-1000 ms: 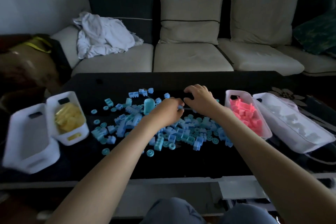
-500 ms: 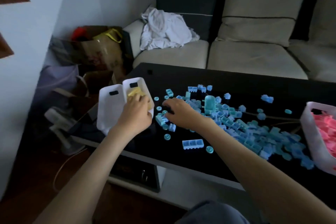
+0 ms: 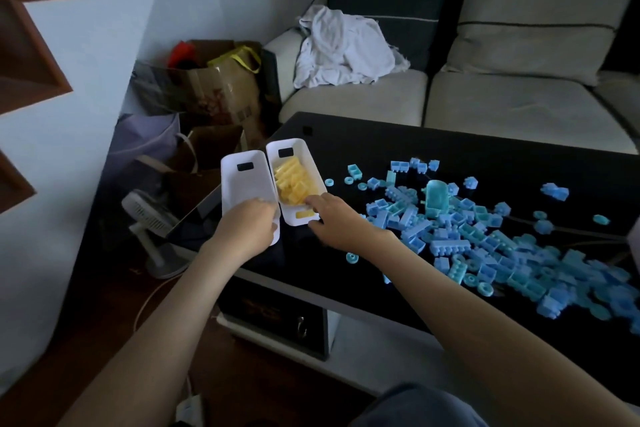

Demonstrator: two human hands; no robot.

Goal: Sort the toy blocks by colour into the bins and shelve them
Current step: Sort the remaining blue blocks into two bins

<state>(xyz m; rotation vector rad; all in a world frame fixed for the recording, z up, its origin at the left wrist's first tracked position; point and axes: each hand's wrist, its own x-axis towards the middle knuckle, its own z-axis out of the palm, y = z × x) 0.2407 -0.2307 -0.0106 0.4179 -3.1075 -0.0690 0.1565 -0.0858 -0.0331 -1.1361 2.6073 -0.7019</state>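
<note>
Both hands are now working at the two white bins left of the blue block heap (image 3: 446, 246), having quit that heap within the last second. In my judgement, picking is giving way to bin handling, with blue still unsorted on the coffee table (image 3: 381, 149). The left hand (image 3: 246, 229) is curling over the empty bin's (image 3: 242, 187) near end. The right hand (image 3: 332, 218), just beside it but not touching, is pinching the yellow-block bin's (image 3: 291, 218) near wall.

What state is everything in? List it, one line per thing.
Empty bin: holds nothing, near end gripped by left hand.
Yellow bin: holds yellow blocks, near end gripped by right hand.
Blue blocks: loose pile, unsorted, on table.
</note>
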